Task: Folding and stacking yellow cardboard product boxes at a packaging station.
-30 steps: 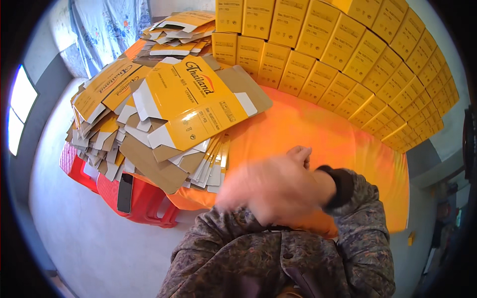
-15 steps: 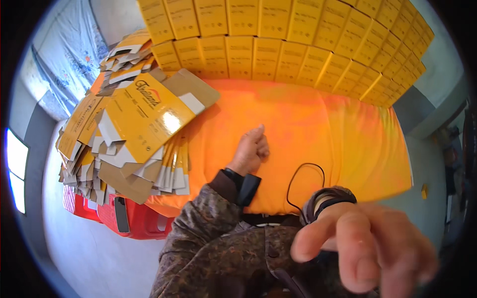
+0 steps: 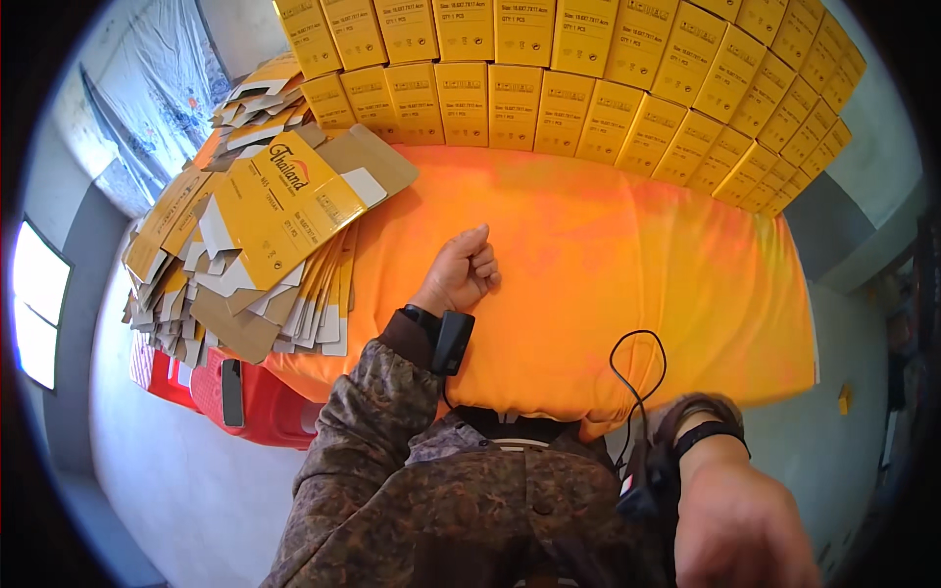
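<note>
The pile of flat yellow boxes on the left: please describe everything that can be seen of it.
The pile of flat boxes is unfolded cardboard, yellow printed outside, plain brown inside, with cut flaps and tabs. The sheets lie fanned and uneven, the top one printed side up. The pile rests on the left end of the orange-covered table, overhanging its edge. The left hand rests apart from it; no hand touches it.

Flat yellow carton blank (image 3: 279,211) lies unfolded, printed side up, tilted, topping a messy stack of blanks (image 3: 235,294) at the tabletop's (image 3: 627,255) left edge. Brown flaps splay out.
</note>
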`<state>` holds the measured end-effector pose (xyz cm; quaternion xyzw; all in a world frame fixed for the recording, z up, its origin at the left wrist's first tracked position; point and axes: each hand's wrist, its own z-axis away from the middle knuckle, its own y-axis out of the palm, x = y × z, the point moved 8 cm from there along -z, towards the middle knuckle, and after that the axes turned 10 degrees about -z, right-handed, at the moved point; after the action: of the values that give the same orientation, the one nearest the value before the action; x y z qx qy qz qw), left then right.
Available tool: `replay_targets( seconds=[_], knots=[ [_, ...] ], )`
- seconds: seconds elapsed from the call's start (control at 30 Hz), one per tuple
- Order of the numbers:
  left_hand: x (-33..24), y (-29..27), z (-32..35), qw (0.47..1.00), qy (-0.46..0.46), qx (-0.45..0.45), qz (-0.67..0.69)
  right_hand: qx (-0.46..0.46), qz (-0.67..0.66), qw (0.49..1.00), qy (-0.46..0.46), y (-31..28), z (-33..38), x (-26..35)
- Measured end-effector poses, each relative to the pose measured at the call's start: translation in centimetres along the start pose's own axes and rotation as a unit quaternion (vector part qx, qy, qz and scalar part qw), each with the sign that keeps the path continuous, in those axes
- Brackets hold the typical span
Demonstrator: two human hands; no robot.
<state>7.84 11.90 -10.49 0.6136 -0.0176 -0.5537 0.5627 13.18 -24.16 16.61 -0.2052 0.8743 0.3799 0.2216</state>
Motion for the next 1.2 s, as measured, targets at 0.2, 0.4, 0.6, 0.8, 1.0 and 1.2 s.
replay_targets(
  seconds=[0.2, 0.4, 0.6, 0.8, 1.0, 1.2],
  knots=[
    [0.4, -0.3, -0.4, 0.999, 0.001, 0.048, -0.004, 0.554, -0.378, 0.625, 0.400, -2.9, 10.9, -0.1],
    [-0.3, 1.1, 0.4, 0.998, 0.025, 0.047, -0.035, -0.068, -0.130, 0.474, 0.868, -17.3, 16.6, -4.1],
    [-1.4, 4.2, 4.1, 0.960, 0.159, -0.006, -0.232, -0.162, -0.124, 0.379, 0.903, -17.3, 17.6, -4.0],
    [-2.6, 6.3, 13.9, 0.841, 0.252, 0.019, -0.479, -0.119, 0.077, 0.516, 0.845, -32.3, 11.6, -7.9],
    [-3.1, -1.1, 22.6, 0.873, 0.278, -0.073, -0.394, -0.196, 0.345, 0.540, 0.743, -43.4, 5.0, -4.5],
    [-3.1, -4.6, 27.3, 0.888, 0.306, -0.088, -0.333, 0.289, 0.223, 0.536, 0.761, -33.0, 9.8, -5.8]
  ],
)
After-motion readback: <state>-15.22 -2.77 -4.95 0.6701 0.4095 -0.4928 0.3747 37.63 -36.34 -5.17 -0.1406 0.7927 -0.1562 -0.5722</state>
